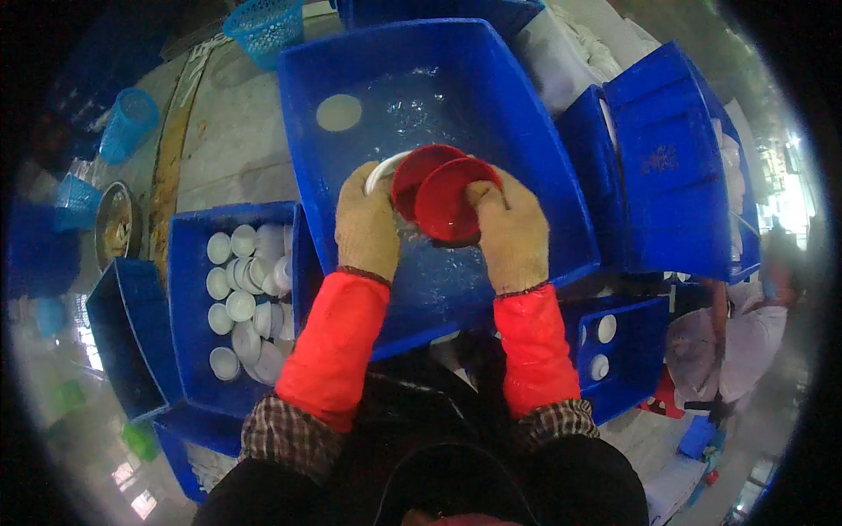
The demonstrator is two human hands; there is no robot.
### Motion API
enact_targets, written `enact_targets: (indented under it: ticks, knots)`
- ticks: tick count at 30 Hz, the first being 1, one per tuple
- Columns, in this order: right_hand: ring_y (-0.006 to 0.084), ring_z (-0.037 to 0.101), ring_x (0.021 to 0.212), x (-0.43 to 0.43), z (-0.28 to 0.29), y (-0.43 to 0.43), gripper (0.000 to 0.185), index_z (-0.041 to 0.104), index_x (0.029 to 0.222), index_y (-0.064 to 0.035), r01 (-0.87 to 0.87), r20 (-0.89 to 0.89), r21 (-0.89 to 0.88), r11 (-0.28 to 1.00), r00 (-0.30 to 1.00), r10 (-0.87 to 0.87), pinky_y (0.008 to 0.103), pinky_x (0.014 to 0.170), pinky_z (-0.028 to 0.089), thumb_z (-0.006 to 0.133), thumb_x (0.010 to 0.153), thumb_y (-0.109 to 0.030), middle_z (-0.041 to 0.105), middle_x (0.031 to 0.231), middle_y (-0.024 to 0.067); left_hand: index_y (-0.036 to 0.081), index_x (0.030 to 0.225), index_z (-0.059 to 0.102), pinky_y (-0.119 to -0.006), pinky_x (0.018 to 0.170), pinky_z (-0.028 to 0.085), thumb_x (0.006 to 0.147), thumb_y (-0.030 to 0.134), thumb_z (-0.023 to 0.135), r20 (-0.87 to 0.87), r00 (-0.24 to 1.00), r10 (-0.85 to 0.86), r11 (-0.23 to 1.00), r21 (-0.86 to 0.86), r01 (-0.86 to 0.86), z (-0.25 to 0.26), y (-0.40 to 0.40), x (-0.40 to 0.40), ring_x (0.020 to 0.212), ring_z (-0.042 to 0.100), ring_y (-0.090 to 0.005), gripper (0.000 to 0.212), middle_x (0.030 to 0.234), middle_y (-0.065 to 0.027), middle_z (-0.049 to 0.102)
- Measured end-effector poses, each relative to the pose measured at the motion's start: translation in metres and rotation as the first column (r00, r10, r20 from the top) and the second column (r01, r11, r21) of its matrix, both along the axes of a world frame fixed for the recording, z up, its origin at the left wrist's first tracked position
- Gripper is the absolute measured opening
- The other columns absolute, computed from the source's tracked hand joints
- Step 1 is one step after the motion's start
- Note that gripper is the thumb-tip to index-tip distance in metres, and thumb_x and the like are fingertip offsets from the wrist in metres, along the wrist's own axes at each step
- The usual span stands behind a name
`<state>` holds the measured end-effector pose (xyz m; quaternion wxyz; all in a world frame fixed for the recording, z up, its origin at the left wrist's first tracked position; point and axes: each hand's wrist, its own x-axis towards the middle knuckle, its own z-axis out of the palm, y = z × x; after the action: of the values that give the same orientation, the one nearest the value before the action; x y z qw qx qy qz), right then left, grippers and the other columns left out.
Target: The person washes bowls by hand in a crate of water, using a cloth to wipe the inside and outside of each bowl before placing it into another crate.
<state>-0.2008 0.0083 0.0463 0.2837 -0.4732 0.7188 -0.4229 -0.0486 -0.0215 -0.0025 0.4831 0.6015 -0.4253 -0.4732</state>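
My left hand, in a tan knit glove, grips a white dish by its rim, with a red bowl close against it. In my right hand, gloved alike, a second red bowl is pinched at its edge, thumb on the inside. The second bowl partly covers the first. Both hands are above a large blue plastic tub of water. A pale round dish shows near the tub's far left corner; whether it floats I cannot tell.
Several white bowls fill a blue crate at left. Two small white dishes sit in a blue bin at right. Taller blue bins stand right of the tub. Light-blue perforated baskets and a metal basin lie beyond.
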Motion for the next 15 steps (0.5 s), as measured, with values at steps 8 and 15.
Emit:
enact_targets:
  ticks: [8,15]
  knots:
    - [0.024,0.066,0.086,-0.033,-0.021,0.0,0.033,0.064,0.106,0.0044,0.045,0.4,-0.164,0.985,0.916,0.024,0.0341,0.078,0.052,0.049,0.096,-0.024,0.069,0.099,0.0151,-0.003,0.122,0.058,-0.033,0.086,0.05,0.089,0.023,0.056,0.01,1.0,0.026,0.997,-0.078,-0.025,0.012,0.003,0.009,0.101,0.062,-0.0253,0.042,0.113,-0.0151,0.063]
    - [0.0233,0.064,0.087,0.033,-0.042,-0.002,0.04,0.061,0.107,0.0039,0.163,0.654,-0.12,0.979,0.755,-0.045,0.0356,0.078,0.051,0.045,0.101,-0.032,0.067,0.101,0.0123,-0.003,0.123,0.057,-0.034,0.089,0.048,0.086,0.021,0.057,-0.36,0.914,0.188,0.982,0.103,-0.161,0.009,0.0,0.004,0.102,0.061,-0.025,0.044,0.112,-0.0166,0.063]
